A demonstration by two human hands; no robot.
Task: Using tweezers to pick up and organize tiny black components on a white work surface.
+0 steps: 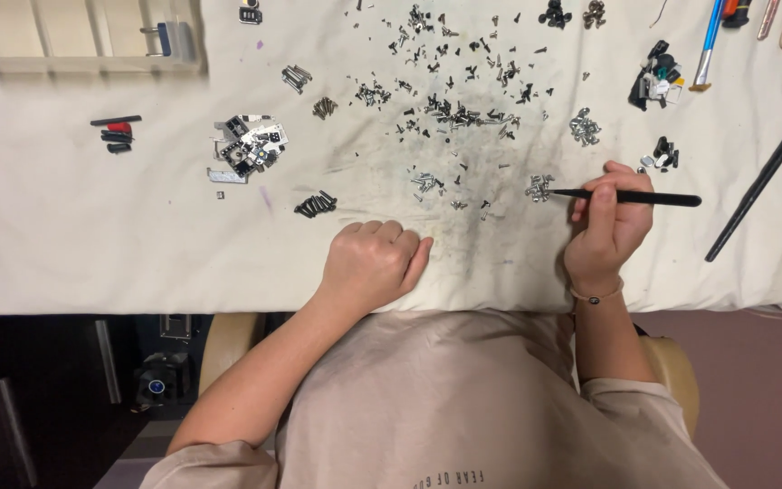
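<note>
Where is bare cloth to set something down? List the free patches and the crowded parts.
Free: the wide strip of white cloth left of the left hand, below the red-and-black bits and the grey parts pile. Also the cloth between the right hand and the long black brush. Crowded: the scattered screws above both hands.

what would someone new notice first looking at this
The wide scatter of tiny screws over the stained white cloth, partly sorted into small piles. Next, the right hand holding a thin black tool with its tip at a silver screw pile, while the left hand rests curled nearby.
</note>
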